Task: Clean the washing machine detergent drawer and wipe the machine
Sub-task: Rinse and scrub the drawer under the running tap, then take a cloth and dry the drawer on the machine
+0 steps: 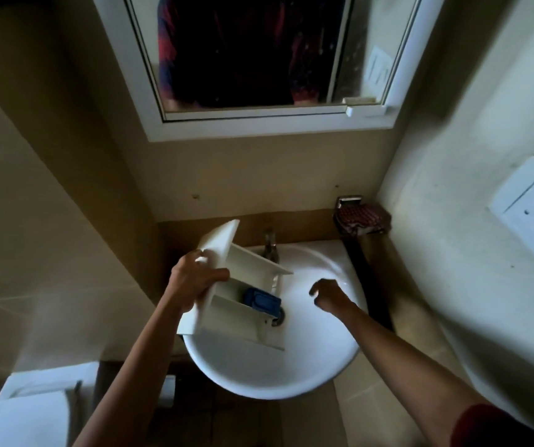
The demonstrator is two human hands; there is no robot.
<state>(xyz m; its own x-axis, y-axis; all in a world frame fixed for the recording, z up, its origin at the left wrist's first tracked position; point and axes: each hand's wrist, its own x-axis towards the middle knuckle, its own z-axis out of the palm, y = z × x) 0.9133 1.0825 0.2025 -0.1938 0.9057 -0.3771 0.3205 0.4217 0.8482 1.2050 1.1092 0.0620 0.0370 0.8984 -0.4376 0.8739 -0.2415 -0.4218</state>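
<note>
While the left hand [194,279] grips the front panel of the drawer [227,308], fingers [217,274] clenched round the panel edge, the drawer hangs tilted over the left half of the sink [259,375], its rear end above the drain [280,316]. A blue insert [261,300] sits in one compartment near that end. The right hand [330,293] hovers over the right half of the sink, fingers loosely curled, grasping nothing. The tap [270,245] stands at the sink's back edge.

The drawer [246,262] covers the base of the tap [270,243] and half the drain [280,318]. The toilet [33,411] is cut off at bottom left.
</note>
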